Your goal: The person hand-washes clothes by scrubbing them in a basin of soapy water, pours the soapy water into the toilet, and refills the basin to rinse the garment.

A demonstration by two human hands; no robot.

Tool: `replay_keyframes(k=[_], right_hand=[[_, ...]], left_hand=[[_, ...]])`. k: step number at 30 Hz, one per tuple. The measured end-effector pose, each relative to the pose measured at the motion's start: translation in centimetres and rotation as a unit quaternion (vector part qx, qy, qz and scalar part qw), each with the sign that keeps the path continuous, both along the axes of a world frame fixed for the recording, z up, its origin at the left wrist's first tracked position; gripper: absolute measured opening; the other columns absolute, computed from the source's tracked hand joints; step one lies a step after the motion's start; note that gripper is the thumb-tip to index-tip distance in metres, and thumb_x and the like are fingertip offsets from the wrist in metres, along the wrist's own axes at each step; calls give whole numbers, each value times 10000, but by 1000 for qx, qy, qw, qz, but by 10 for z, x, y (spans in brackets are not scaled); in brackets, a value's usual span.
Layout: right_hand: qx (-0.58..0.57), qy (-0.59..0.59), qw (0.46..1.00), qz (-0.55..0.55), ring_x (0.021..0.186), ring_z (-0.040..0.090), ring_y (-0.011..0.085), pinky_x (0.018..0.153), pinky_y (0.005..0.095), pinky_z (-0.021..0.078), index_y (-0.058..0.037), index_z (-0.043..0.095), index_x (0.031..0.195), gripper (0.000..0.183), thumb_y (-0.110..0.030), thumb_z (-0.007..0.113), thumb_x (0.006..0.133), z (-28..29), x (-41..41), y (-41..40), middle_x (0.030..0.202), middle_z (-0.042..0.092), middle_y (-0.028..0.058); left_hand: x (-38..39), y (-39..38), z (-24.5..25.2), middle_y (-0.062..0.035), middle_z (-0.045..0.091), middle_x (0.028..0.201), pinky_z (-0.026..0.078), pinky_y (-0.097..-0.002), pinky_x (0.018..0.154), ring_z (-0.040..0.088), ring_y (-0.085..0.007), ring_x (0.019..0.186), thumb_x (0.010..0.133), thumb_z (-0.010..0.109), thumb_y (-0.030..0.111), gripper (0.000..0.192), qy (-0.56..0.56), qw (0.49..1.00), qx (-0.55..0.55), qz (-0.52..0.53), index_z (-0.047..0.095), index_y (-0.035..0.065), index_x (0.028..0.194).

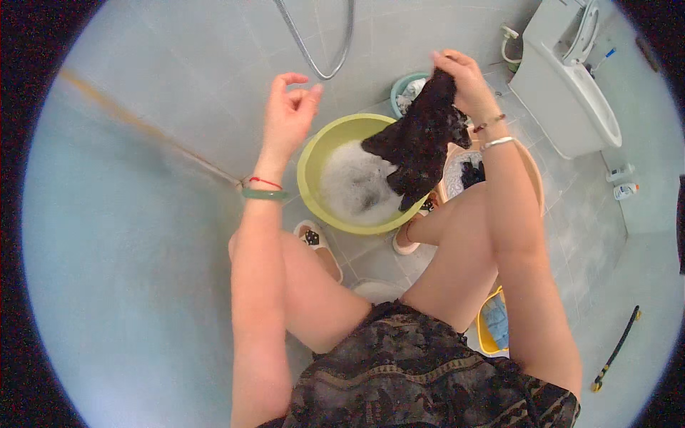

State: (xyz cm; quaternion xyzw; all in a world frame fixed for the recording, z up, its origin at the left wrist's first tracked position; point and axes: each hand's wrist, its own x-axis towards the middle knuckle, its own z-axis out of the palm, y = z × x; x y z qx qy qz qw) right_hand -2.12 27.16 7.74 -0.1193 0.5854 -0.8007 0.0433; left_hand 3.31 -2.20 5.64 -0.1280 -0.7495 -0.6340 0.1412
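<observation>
Pinched at its top in my right hand (464, 77), a dark wet cloth garment (423, 142) hangs over the right side of a yellow-green basin (302, 176). White suds (356, 182) cover the water in that basin, with a darker patch in the middle. My left hand (291, 109) is raised above the basin's left rim, fingers curled but apart, holding nothing. Under my right forearm stands a peach-coloured basin (535, 166) with foamy water and a dark cloth (472, 172) in it; my arm and knee hide part of it.
A teal bucket (397, 99) with light-coloured cloth stands behind the garment. A shower hose (321, 72) hangs at the wall. To the right are a white toilet (562, 96) and bottles (625, 191). A yellow basket (484, 337) with blue cloth sits by my right thigh.
</observation>
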Motion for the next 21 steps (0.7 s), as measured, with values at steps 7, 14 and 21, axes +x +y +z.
replay_keyframes(k=[7, 14, 21], right_hand=[[118, 28, 990, 70, 530, 505, 36, 476, 197, 398, -73, 555, 757, 194, -209, 637, 868, 25, 24, -51, 635, 541, -46], [218, -29, 969, 116, 578, 509, 59, 501, 222, 402, -59, 554, 760, 225, -241, 639, 860, -9, -40, -55, 665, 545, -26], [621, 122, 760, 146, 1101, 510, 444, 945, 429, 420, -56, 376, 1296, 830, -508, 707, 684, -191, -94, -42, 1168, 503, 323]], left_hand=[[22, 48, 4, -169, 616, 942, 508, -305, 703, 635, -220, 811, 763, 735, 290, 664, 25, 977, -204, -63, 369, -12, 1226], [-21, 28, -15, -99, 647, 712, 483, -319, 653, 631, -171, 685, 833, 573, 100, 541, -208, 907, -289, -224, 311, -6, 1294], [-102, -2, -155, -199, 634, 917, 483, -364, 755, 629, -268, 859, 786, 615, 143, 619, -194, 838, -439, -259, 322, -5, 1311]])
